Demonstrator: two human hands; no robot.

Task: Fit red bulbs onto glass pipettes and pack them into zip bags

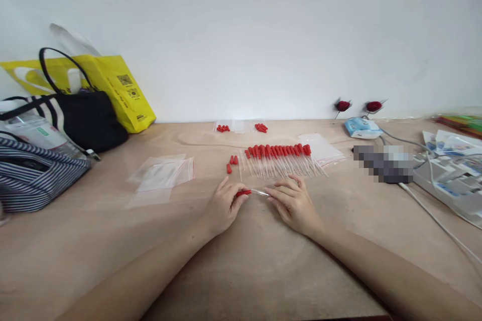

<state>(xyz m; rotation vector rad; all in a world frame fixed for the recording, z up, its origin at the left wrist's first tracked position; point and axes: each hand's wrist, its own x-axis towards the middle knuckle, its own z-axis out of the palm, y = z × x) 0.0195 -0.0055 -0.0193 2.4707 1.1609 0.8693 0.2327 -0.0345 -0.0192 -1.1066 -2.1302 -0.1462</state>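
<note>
My left hand (226, 205) pinches a red rubber bulb (244, 192) between thumb and fingers. From its open end a clear dropper tube (259, 192) runs to the right, and my right hand (295, 204) grips the far end of that tube. Bulb and tube lie in one line and meet; how deep the tube sits inside cannot be seen. Just beyond my hands lies a row of droppers (278, 153) with red bulbs at the back and clear tips towards me. Left of the row are 3 loose red bulbs (229, 168), beside a bare clear tube (240, 168).
Clear zip bags (161, 178) lie at left, more bags (322, 148) behind the row. Two small groups of red bulbs (261, 128) rest by the wall. A yellow bag (124, 93), dark handbag (90, 118) and striped pouch (41, 175) stand left; a power strip (444, 180) with cables lies right.
</note>
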